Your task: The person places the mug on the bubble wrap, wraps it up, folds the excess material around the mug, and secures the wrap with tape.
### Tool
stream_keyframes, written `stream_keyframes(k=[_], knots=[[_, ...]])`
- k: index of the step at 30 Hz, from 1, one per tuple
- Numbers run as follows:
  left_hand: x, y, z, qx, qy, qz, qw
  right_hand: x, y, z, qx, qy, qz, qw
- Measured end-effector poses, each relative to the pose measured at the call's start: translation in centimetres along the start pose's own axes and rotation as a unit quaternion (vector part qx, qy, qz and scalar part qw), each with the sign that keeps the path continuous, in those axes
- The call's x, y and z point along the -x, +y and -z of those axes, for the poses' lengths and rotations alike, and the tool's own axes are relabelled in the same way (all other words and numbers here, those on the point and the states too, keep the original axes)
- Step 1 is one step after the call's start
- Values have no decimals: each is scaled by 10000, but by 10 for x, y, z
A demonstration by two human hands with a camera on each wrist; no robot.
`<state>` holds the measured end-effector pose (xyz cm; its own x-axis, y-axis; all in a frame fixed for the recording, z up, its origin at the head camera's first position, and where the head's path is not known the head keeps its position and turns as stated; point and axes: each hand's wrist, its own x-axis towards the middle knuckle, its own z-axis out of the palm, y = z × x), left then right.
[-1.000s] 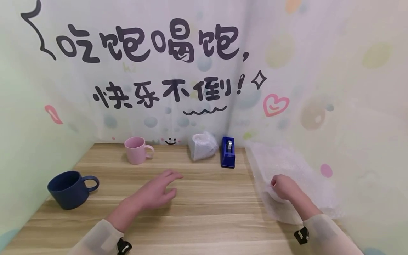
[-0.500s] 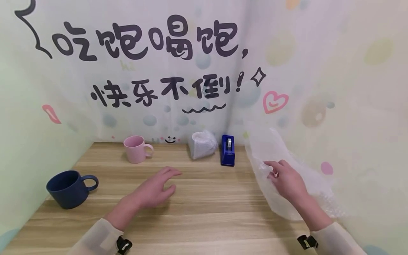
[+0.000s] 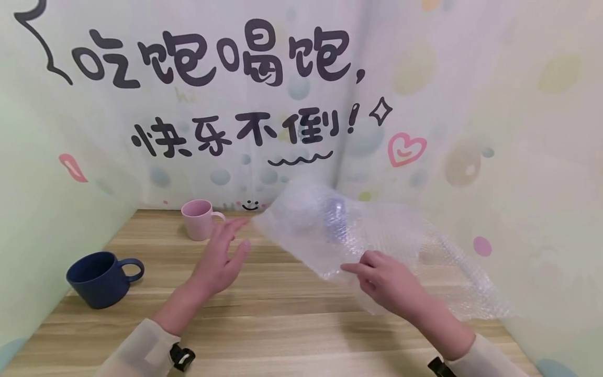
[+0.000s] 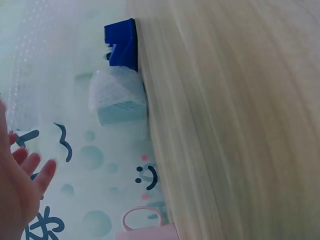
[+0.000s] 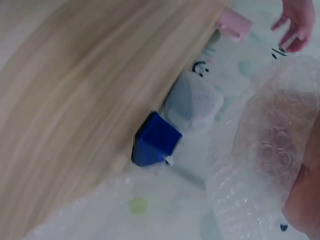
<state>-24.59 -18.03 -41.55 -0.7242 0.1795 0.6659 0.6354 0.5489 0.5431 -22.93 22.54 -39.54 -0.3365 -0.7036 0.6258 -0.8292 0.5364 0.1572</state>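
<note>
My right hand (image 3: 393, 285) pinches the near edge of a clear bubble wrap sheet (image 3: 297, 238), raised above the table with its far-right part trailing down. In the right wrist view, the bubble wrap (image 5: 235, 165) spreads around that hand. My left hand (image 3: 218, 264) has its fingers extended near the sheet's left corner, overlapping the pink mug's handle in the head view. The pink mug (image 3: 196, 220) stands at the back left. Behind the sheet are a blue tape dispenser (image 4: 122, 47) and a whitish bubble-wrapped bundle (image 4: 120, 97), side by side along the wall.
A wide navy mug (image 3: 100, 283) stands at the table's left side, handle pointing right. Walls close in the wooden table (image 3: 264, 335) at the back, left and right. Black lettering (image 3: 254, 128) covers the back wall.
My right hand has picked up the bubble wrap's edge and drawn it leftward, so the sheet now covers the tape dispenser and wrapped bundle in the head view. My left hand has shifted slightly left.
</note>
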Motion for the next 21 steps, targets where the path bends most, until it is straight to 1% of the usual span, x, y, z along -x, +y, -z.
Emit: stream_keyframes(k=[1,2,3,4,5,6,7,8,9,10,11,12,13,14,15,16,17,18,19,21], knots=[[-2,-1,1,21,287,-119,9995,0,-2,-3,-58,-96,132,9999],[-4,-1,2,54,487,-203,9986,-1,-5,-6,-115,-200,259,9994],[-6,-1,4,71,548,-233,9982,-1,-7,-8,-175,-301,385,9987],[-7,-1,6,37,455,-176,9988,-2,-9,-11,-264,-412,508,9975],[-8,0,8,-40,210,-72,9997,-2,-12,-14,-369,-529,614,9960],[-9,0,11,-137,-172,61,9997,-2,-14,-16,-468,-641,704,9944],[-8,0,13,-288,-662,223,9971,-2,-17,-19,-552,-756,788,9925],[-8,0,14,-430,-1221,375,9909,-2,-19,-21,-660,-892,853,9902],[-6,-1,16,-571,-1802,524,9806,-2,-21,-23,-775,-1050,890,9874],[-4,-1,16,-713,-2370,655,9667,-2,-23,-24,-892,-1251,886,9841],[-2,-2,17,-786,-2886,774,9511,-2,-24,-25,-1034,-1501,842,9796],[0,-2,17,-856,-3336,888,9346,-2,-25,-25,-1221,-1806,733,9732],[3,-3,16,-881,-3700,1025,9192,-2,-25,-25,-1432,-2154,574,9642],[6,-3,16,-886,-3982,1193,9052,-2,-24,-25,-1650,-2510,367,9531],[8,-3,16,-920,-4179,1358,8936,-3,-23,-24,-1797,-2812,158,9425],[11,-2,16,-961,-4330,1490,8838,-4,-20,-24,-1894,-3076,-74,9324],[12,-2,16,-992,-4417,1611,8770,-5,-17,-24,-1911,-3274,-307,9248],[14,-2,16,-1024,-4456,1683,8733,-6,-13,-24,-1839,-3399,-520,9208],[15,-2,16,-1058,-4458,1743,8716,-7,-9,-25,-1703,-3468,-727,9195],[16,-3,17,-1186,-4424,1803,8705,-10,-1,-28,-1428,-3565,-1153,9161]])
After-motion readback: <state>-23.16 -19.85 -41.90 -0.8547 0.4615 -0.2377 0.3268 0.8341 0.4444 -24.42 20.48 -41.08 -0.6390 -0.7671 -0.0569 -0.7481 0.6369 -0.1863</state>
